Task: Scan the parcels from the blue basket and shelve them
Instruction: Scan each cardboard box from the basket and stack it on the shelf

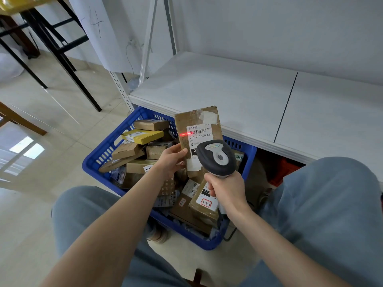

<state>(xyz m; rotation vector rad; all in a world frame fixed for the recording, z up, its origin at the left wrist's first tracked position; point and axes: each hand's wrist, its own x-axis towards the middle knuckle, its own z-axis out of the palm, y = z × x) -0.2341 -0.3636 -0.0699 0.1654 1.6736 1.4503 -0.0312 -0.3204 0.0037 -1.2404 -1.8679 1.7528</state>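
The wide white shelf board (228, 90) runs across the room just behind everything else, low and within reach. In front of it stands the blue slotted plastic basket (91, 162), heaped with cardboard parcels lying every which way. Above that heap the person holds up one long brown cardboard parcel (196, 123), its long axis standing nearly upright and its labelled face turned back toward them. Its top edge sits just short of the shelf's front lip, so the shelf lies straight beyond it. The grey and black handheld scanner (217, 158) points at it from below and to the right. The right hand (226, 189) is wrapped tight round the scanner's handle. The left hand (170, 160) grips the parcel at its lower left edge, thumb across the front, the other fingers hidden behind. It is the hand that would carry the parcel forward. The thin red scan line (186, 134) falls at the left end of the barcode — seemingly only partly on the bars.
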